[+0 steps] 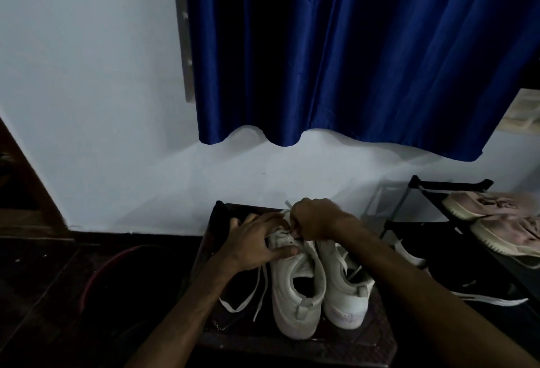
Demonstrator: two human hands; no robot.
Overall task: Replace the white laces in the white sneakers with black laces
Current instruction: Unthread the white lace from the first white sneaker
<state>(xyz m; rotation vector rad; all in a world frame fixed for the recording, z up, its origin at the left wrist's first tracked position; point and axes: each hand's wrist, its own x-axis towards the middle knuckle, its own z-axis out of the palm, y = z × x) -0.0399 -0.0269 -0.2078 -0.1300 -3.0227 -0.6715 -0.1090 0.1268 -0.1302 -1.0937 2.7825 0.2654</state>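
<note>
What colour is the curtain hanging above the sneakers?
Deep blue; the curtain shows best in the head view.

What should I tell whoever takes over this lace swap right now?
Left hand holds the front of the left sneaker, thumb on its side. Right hand pinches the white lace at the eyelets.
Both sneakers stand on the dark table, right sneaker touching the left one.
Done: white lace partly undone, loose ends trailing left.
Left: finish pulling it out, check the right sneaker, thread black laces, which I cannot make out in this dim view.
</note>
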